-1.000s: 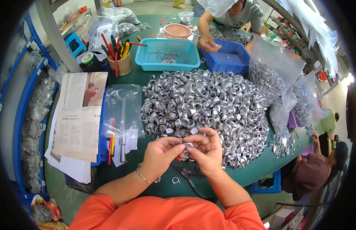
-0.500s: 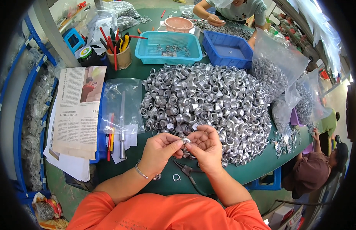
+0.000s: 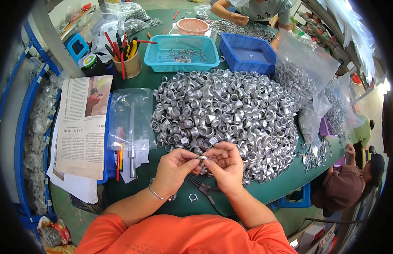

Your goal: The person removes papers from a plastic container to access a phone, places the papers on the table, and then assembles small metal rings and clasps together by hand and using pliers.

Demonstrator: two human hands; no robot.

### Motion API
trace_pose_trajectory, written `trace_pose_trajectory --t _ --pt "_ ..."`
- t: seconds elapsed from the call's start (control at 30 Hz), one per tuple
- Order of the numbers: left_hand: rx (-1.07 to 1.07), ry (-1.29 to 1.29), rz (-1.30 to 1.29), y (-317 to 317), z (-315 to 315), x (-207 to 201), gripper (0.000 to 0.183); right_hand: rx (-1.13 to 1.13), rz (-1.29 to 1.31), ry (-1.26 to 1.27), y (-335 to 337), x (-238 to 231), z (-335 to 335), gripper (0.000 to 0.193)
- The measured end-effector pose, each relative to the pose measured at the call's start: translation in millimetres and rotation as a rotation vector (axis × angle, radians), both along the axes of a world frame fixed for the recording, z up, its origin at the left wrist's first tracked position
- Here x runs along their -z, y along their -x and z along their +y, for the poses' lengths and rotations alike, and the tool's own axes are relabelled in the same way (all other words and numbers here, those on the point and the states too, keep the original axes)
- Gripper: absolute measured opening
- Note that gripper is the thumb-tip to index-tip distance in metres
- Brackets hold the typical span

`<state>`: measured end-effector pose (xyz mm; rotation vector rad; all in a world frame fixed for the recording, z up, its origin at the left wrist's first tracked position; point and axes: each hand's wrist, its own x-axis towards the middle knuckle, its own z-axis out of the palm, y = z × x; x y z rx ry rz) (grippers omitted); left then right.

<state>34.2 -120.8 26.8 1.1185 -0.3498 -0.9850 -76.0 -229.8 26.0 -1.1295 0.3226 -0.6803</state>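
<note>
1 metal ring [image 3: 202, 158] is pinched between the thumbs and fingers of the left hand [image 3: 176, 169] and the right hand [image 3: 225, 169]; the 2 hands are held close together, at the near edge of a large heap of grey rings [image 3: 230, 118]. Much of the green counter [image 3: 175, 208] is covered by that heap. Nearer the orange shirt [image 3: 183, 235], pliers [image 3: 208, 195] and 1 loose ring [image 3: 193, 197] are laid out separately. Beyond the heap, a turquoise basket [image 3: 151, 57] is set beside a blue bin [image 3: 247, 64], with small metal pieces held in the basket. To the left, a newspaper [image 3: 80, 139] is spread near a tapered rod [image 3: 132, 163].
</note>
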Motion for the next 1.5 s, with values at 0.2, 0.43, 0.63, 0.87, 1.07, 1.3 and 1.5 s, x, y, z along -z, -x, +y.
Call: trace_pose_trajectory --t 0.2,0.43,0.63,0.87,1.07,1.3,1.5 --pt "-0.010 -0.001 -0.013 0.2 2.0 2.0 0.011 -0.001 0.032 -0.015 3.4 -0.5 -0.8 0.037" --pt "-0.008 -0.015 0.013 -1.6 3.0 0.3 0.011 -0.026 0.027 -0.070 2.0 0.2 -1.1 0.032" --pt "0.016 -0.044 0.069 -2.2 1.8 -0.8 0.011 -0.017 0.046 -0.148 3.0 2.6 -3.2 0.028" --pt "0.030 0.019 0.028 2.9 -0.2 7.5 0.009 0.024 0.109 -0.094 2.7 4.9 -2.9 0.029" --pt "-0.042 0.191 -0.119 4.3 2.5 14.7 0.015 0.015 0.045 -0.073 4.3 6.4 -0.4 0.029" --pt "-0.048 0.214 -0.101 -1.9 3.0 10.3 0.019 0.028 0.040 0.041 1.5 5.5 1.7 0.032" --pt "-0.112 0.316 -0.157 -0.5 1.1 14.9 0.021 0.029 0.050 0.043 1.0 3.2 4.1 0.034"
